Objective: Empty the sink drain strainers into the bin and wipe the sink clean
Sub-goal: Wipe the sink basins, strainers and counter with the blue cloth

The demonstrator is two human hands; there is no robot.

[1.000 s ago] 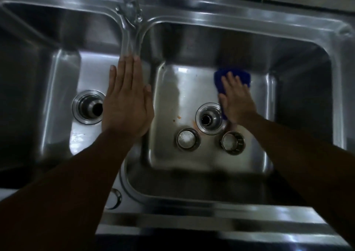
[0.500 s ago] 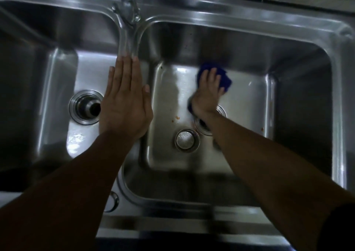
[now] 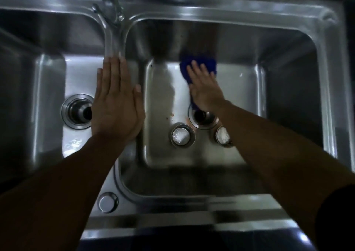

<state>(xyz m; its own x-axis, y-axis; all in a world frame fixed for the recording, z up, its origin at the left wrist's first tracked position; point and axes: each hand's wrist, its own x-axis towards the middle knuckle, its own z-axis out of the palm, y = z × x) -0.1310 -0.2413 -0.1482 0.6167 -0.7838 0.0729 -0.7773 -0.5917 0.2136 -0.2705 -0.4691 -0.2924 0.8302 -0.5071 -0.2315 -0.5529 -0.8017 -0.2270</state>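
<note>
Wiping the right basin [image 3: 242, 101]: the right hand [image 3: 206, 89], fingers spread flat, presses the blue cloth [image 3: 200, 64] by the far wall and should sweep toward the orange specks [image 3: 171, 115] near the strainers [image 3: 182, 135], left hand [image 3: 117, 105] flat over the divider [image 3: 115, 43].

Left grip [image 3: 117, 106], right grip [image 3: 205, 89] bare; forearms [image 3: 278, 154] uncovered; dark sleeve [image 3: 338, 222] edge on right arm.

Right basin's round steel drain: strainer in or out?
Out. The round steel drain is an open dark hole; two round metal strainers lie on the basin floor beside it.
</note>
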